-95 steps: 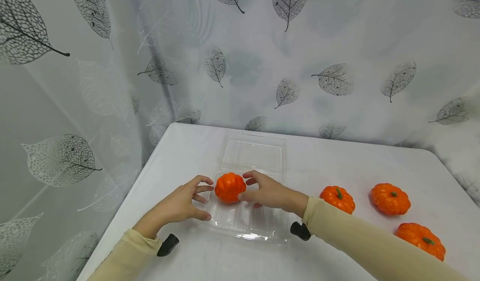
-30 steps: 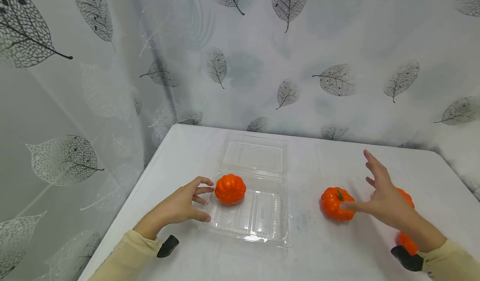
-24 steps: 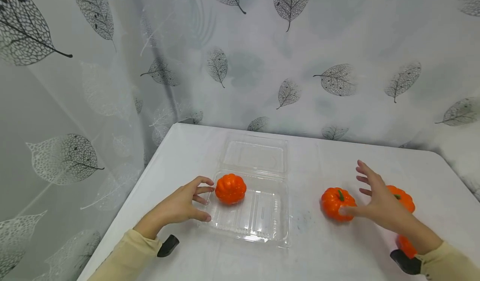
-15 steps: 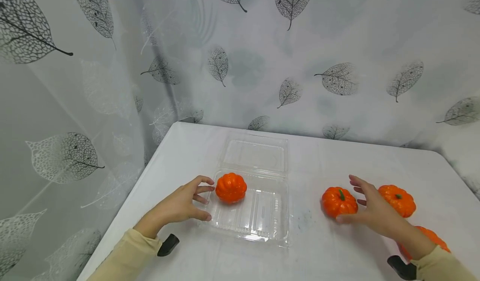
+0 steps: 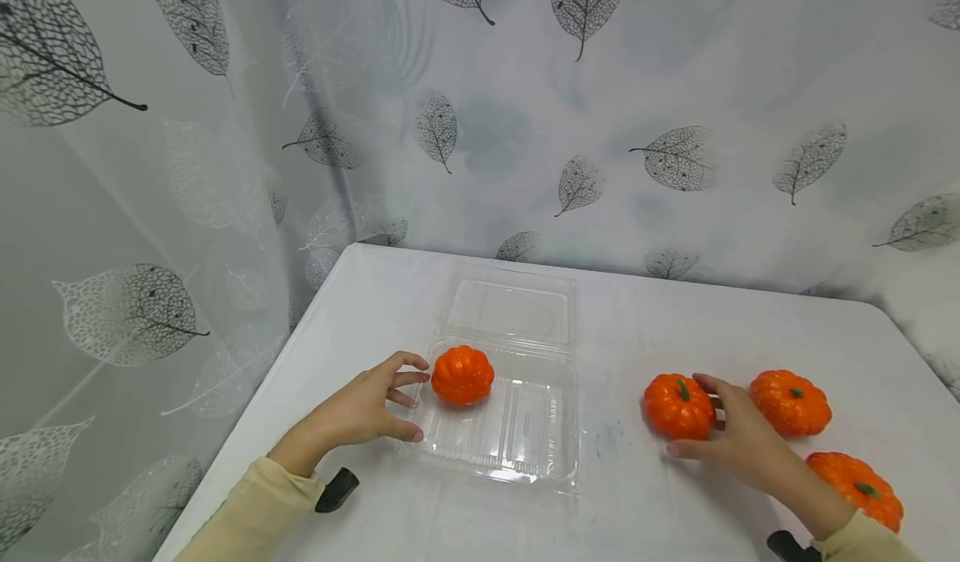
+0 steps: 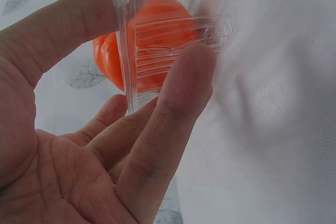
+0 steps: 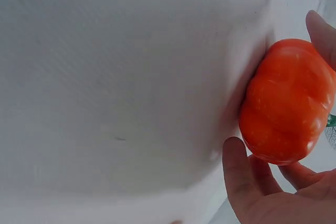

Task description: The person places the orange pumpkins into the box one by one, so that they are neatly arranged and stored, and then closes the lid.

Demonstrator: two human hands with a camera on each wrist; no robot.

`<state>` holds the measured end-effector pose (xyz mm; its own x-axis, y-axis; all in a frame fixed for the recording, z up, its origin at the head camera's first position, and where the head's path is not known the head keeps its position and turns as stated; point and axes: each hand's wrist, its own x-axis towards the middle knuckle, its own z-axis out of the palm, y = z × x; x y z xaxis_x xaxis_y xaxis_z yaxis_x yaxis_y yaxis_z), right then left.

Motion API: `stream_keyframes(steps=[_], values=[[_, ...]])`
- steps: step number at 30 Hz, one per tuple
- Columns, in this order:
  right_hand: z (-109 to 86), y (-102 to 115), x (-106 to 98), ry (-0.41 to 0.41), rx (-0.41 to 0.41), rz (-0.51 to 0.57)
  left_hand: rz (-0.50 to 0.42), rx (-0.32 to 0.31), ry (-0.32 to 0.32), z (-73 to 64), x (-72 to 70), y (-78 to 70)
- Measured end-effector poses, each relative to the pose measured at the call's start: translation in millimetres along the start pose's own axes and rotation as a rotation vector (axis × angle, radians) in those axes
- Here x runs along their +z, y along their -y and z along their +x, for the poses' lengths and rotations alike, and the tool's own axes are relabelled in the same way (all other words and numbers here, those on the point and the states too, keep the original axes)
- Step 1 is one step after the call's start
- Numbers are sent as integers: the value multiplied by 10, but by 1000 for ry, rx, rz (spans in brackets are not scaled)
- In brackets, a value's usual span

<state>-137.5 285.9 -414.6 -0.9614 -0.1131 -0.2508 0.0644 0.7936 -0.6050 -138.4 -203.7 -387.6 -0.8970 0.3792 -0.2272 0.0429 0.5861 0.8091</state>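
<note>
A clear plastic clamshell box (image 5: 517, 454) lies with its lid back on the table. One orange pumpkin (image 5: 462, 376) sits in its back left part, stem not visible. My left hand (image 5: 363, 408) rests at the box's left edge, fingers loosely bent and thumb by the front left corner; the left wrist view shows the fingers against the clear wall. Around a second, green-stemmed pumpkin (image 5: 678, 407) my right hand (image 5: 742, 441) is spread, fingers on its far right side and thumb near its front. In the right wrist view this pumpkin (image 7: 289, 100) lies between thumb and fingers, a gap showing at one fingertip.
Two more orange pumpkins lie farther right: a bumpy pumpkin (image 5: 791, 403) behind my right hand, and a front pumpkin (image 5: 855, 489) beside the right forearm. A leaf-printed curtain (image 5: 510, 128) hangs behind and left of the white table (image 5: 622, 320).
My right hand has left the pumpkin in the box and moved right, then come down toward the nearest pumpkin outside it. The left hand has stayed put.
</note>
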Motion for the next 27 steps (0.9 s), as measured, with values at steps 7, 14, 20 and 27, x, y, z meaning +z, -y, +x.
stream_keyframes(steps=[7, 14, 20, 27], values=[[-30, -30, 82, -62, -43, -39, 14, -4, 1, 6, 8, 11], [-62, -16, 192, -164, -89, -100, 27, -3, 2, -12, 5, -13], [-66, 46, 245, -172, -82, 43, 16, -10, 1, -10, 4, -14], [-108, 170, 240, -151, -66, 244, 25, -11, -6, -6, 9, -28]])
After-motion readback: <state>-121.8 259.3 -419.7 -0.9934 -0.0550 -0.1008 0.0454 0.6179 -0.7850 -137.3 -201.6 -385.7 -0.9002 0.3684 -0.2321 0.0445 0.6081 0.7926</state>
